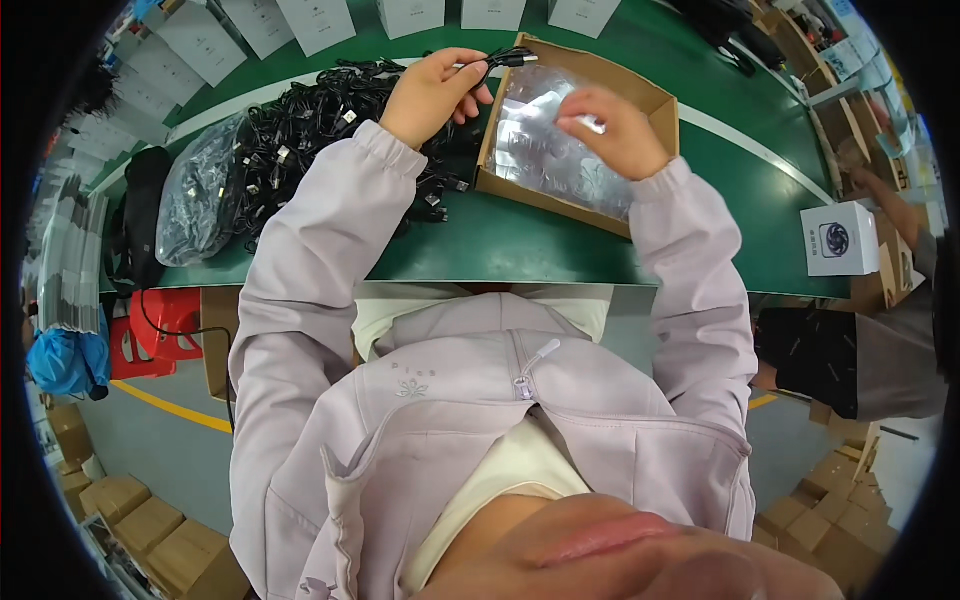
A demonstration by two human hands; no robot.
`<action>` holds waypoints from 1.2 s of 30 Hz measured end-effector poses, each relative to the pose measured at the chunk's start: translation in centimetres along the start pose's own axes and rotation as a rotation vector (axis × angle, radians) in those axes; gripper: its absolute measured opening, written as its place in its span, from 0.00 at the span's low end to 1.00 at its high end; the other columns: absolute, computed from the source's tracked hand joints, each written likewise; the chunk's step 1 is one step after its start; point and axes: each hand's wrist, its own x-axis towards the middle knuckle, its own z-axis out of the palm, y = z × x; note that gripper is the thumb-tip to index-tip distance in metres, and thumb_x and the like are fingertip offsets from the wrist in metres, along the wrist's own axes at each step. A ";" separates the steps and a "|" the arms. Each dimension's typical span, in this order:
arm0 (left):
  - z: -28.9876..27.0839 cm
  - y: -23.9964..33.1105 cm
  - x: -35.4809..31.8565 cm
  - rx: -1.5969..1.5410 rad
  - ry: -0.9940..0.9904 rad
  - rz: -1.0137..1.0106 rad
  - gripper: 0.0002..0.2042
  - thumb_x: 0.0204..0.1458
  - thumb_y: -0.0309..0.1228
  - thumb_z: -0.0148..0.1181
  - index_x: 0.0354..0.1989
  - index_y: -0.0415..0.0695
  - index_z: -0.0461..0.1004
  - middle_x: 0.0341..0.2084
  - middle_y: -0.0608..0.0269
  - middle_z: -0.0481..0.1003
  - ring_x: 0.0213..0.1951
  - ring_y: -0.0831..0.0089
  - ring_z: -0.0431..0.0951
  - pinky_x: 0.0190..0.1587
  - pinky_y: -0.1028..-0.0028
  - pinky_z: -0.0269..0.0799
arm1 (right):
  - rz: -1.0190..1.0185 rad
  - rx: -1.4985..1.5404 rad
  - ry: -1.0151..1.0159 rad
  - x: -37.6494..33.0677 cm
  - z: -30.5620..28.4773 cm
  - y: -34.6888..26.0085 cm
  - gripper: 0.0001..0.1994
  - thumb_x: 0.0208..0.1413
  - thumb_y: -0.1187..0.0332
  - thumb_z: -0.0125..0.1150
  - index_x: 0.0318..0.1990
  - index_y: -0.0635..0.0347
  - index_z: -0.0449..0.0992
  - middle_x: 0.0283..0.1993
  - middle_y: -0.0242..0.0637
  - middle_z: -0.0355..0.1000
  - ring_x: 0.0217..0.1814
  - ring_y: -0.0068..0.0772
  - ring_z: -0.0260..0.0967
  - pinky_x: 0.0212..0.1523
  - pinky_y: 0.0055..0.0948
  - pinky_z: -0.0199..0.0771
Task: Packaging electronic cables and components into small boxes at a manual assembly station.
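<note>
Blk cable [500, 61], bundled in loops, is in the L hand [437, 95], pinched b/w thumb & fingers; its plug end points R of the grip, by the far-L corner of an open cardboard box [555, 211]. Box sits just R of that grip, w/ clear plastic bags [535, 135] inside. R hand [620, 132] is over the box, R of the L grip & a bit nearer the body; fingers curled, blurred, can't tell if it's grasping anything.

Immediately L of the cable grip: big tangled cable pile [305, 135], lt-coloured plugs showing. Further L, next to the pile, a clear bag [200, 195] w/ stuff inside. All on the green table [500, 250].

Beyond the grip, white boxes [318, 22] stand along the far side. Well R of both hands: another white box [838, 240] w/ dark round pic, nr a co-worker's arm [890, 200]. Well L & nearer the body: red plastic seat [172, 325].
</note>
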 end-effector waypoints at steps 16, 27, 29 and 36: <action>-4.0 -0.9 -0.4 0.615 0.086 0.621 0.16 0.47 0.35 0.54 0.43 0.42 0.67 0.31 0.58 0.70 0.34 0.65 0.70 0.38 0.72 0.66 | 0.151 -0.035 0.152 4.2 -6.4 -4.9 0.08 0.49 0.71 0.55 0.36 0.62 0.66 0.33 0.37 0.67 0.26 0.26 0.68 0.31 0.19 0.65; -4.5 -4.2 -0.1 0.799 -0.080 0.408 0.12 0.43 0.37 0.57 0.32 0.43 0.72 0.31 0.61 0.72 0.37 0.62 0.71 0.40 0.66 0.64 | 0.252 -0.818 0.833 18.6 -18.8 11.1 0.15 0.51 0.64 0.49 0.46 0.55 0.67 0.42 0.43 0.69 0.43 0.48 0.66 0.41 0.38 0.66; -4.8 -3.9 0.0 0.817 -0.062 0.433 0.11 0.43 0.37 0.57 0.32 0.44 0.72 0.31 0.62 0.72 0.37 0.62 0.71 0.40 0.67 0.64 | 0.063 -0.802 0.739 18.3 -18.2 13.3 0.14 0.51 0.64 0.49 0.46 0.54 0.67 0.41 0.44 0.69 0.42 0.48 0.66 0.41 0.38 0.67; -4.3 -4.1 -0.7 0.778 -0.035 0.417 0.10 0.42 0.35 0.58 0.31 0.45 0.72 0.30 0.63 0.72 0.36 0.64 0.71 0.40 0.68 0.63 | 0.045 -0.722 0.503 15.0 -16.8 15.0 0.14 0.51 0.64 0.49 0.46 0.54 0.68 0.41 0.47 0.68 0.43 0.50 0.65 0.42 0.39 0.65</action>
